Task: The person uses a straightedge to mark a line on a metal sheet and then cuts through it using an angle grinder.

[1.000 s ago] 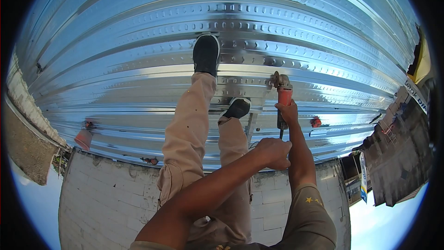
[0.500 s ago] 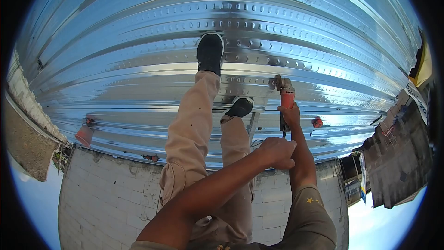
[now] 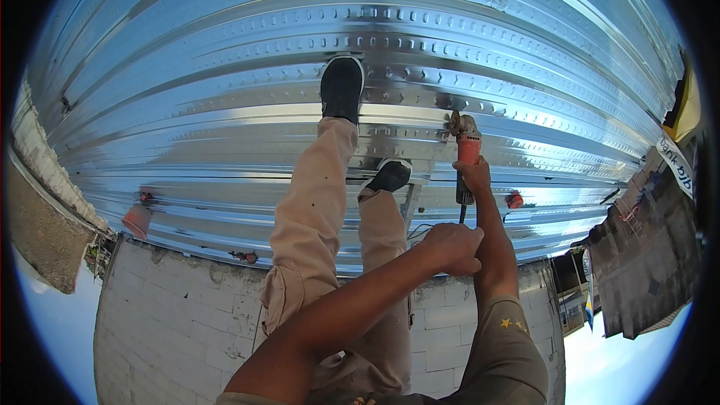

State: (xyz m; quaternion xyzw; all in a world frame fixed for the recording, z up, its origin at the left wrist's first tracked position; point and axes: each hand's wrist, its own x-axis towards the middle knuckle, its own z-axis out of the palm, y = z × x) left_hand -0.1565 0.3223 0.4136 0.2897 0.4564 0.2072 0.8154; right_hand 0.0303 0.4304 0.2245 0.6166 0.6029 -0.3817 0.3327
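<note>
My right hand [image 3: 472, 174] is wrapped round the body of a red and black angle grinder [image 3: 468, 151]. The grinder's disc end points away from me, close over the ribbed shiny metal sheeting [image 3: 405, 116]. My left hand [image 3: 452, 249] is a closed fist just below the grinder's rear end. The grinder's black cord [image 3: 463, 214] runs down into that fist, and a thin loop of it shows to the left of the fist. My left forearm crosses in front of my legs.
My dark shoes [image 3: 341, 88] stand on the sheeting. A reddish bucket-like object [image 3: 137, 219] is at the left, and a small red item [image 3: 514, 200] lies right of the grinder. A pale block wall [image 3: 180, 315] borders the sheeting. Weathered roofing [image 3: 645, 255] and a lettered banner [image 3: 675, 165] are at the right.
The grinder and my right hand have shifted slightly right and away from me, with the disc end turned a little. My left fist and feet have barely moved.
</note>
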